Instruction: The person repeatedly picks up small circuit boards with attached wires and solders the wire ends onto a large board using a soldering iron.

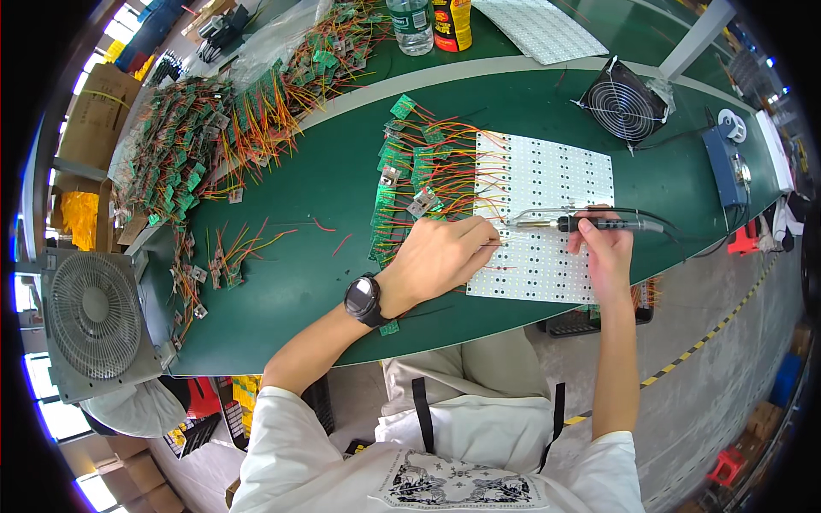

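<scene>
My right hand (606, 250) is closed around the black handle of a soldering iron (611, 223), which has a thin metal guide tube along its top. Its tip points left, at the left part of a white perforated LED panel (556, 265). Right by that tip, my left hand (438, 259) pinches the end of a thin wire (491, 244) over the panel. Small green circuit boards (395, 162) lie in a column along the panel's left side. Their red and yellow wires (457, 162) reach onto its left edge. My left hand hides some of these boards.
A large heap of wired boards (184, 145) covers the table's far left. Behind the panel stand a bottle (411, 26) and a yellow can (451, 24). A black fan (626, 107) and a blue box unit (725, 162) with a spool are at right. A grey fan (96, 312) stands left.
</scene>
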{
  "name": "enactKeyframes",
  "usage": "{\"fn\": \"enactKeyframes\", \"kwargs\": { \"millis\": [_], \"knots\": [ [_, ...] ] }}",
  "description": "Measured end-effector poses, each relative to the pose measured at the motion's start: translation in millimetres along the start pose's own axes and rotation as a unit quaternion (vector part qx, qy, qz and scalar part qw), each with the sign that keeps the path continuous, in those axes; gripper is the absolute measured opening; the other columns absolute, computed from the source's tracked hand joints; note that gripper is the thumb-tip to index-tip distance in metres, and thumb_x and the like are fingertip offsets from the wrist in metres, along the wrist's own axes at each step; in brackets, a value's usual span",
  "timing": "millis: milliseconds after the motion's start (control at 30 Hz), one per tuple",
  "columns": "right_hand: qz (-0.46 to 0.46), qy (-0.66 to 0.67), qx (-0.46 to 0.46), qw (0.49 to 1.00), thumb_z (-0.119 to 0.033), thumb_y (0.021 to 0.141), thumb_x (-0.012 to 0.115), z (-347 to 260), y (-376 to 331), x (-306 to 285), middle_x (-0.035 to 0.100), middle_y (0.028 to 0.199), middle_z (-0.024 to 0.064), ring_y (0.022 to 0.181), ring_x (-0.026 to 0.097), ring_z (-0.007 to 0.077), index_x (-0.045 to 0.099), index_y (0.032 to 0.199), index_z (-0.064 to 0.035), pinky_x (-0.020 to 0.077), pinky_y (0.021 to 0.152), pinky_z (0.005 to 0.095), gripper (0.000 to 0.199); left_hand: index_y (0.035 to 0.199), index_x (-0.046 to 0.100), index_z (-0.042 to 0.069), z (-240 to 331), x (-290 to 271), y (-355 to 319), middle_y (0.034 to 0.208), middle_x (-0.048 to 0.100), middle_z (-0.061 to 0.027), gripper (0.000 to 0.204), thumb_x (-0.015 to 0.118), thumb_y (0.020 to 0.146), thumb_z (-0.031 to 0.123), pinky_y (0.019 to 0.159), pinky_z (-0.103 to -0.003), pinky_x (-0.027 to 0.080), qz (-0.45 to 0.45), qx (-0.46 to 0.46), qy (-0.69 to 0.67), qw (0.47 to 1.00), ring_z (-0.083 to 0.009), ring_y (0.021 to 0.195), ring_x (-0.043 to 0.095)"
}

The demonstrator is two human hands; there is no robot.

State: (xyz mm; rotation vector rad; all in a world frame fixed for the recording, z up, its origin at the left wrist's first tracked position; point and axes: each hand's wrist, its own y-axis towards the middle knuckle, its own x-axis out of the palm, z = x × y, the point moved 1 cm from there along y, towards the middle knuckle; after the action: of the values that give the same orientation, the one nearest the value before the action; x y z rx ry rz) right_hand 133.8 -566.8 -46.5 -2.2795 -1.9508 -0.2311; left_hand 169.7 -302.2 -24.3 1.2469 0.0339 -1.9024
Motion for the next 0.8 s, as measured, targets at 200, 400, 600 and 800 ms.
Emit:
{"fn": "enactKeyframes", "kwargs": {
  "millis": [200, 400, 600, 800],
  "knots": [
    [-0.014, -0.011, -0.012, 1.000, -0.003, 0.086, 0.065, 5, 0, -5, 0.064, 0.080, 0.0113, 0.062, 0.062, 0.0164, 0.060, 0.099, 0.0065, 0.0480, 0.056, 0.0281, 0.017, 0.088, 0.069, 0.006, -5, 3, -4, 0.078, 0.065, -0.0038, 0.008, 0.068, 0.082, 0.012, 0.050, -0.033, 0.048, 0.003, 0.022, -0.005, 1.000, -0.0223, 0.059, 0.062],
    [-0.010, -0.012, -0.036, 0.999, -0.002, 0.085, 0.066, 8, -5, -7, 0.064, 0.078, 0.0118, 0.059, 0.062, 0.0173, 0.061, 0.098, 0.0068, 0.0487, 0.053, 0.0281, 0.016, 0.085, 0.070, 0.006, -7, 6, -5, 0.078, 0.065, -0.0031, 0.006, 0.068, 0.081, 0.010, 0.051, -0.033, 0.048, -0.003, 0.012, -0.006, 1.000, -0.0220, 0.060, 0.062],
    [-0.015, -0.019, -0.022, 0.999, -0.002, 0.085, 0.066, 2, -6, -6, 0.064, 0.077, 0.0119, 0.059, 0.063, 0.0178, 0.061, 0.097, 0.0072, 0.0489, 0.053, 0.0282, 0.016, 0.083, 0.069, 0.006, -6, 7, -4, 0.077, 0.065, -0.0032, 0.005, 0.067, 0.080, 0.010, 0.050, -0.033, 0.048, -0.003, 0.007, 0.006, 1.000, -0.0217, 0.060, 0.062],
    [-0.019, -0.015, -0.029, 0.999, -0.002, 0.085, 0.066, 4, -5, -6, 0.064, 0.078, 0.0124, 0.059, 0.062, 0.0180, 0.060, 0.097, 0.0070, 0.0490, 0.053, 0.0283, 0.016, 0.082, 0.068, 0.006, -9, 9, -5, 0.076, 0.063, -0.0030, 0.004, 0.067, 0.080, 0.009, 0.050, -0.034, 0.048, 0.000, 0.008, 0.012, 1.000, -0.0219, 0.059, 0.061]
  ]
}}
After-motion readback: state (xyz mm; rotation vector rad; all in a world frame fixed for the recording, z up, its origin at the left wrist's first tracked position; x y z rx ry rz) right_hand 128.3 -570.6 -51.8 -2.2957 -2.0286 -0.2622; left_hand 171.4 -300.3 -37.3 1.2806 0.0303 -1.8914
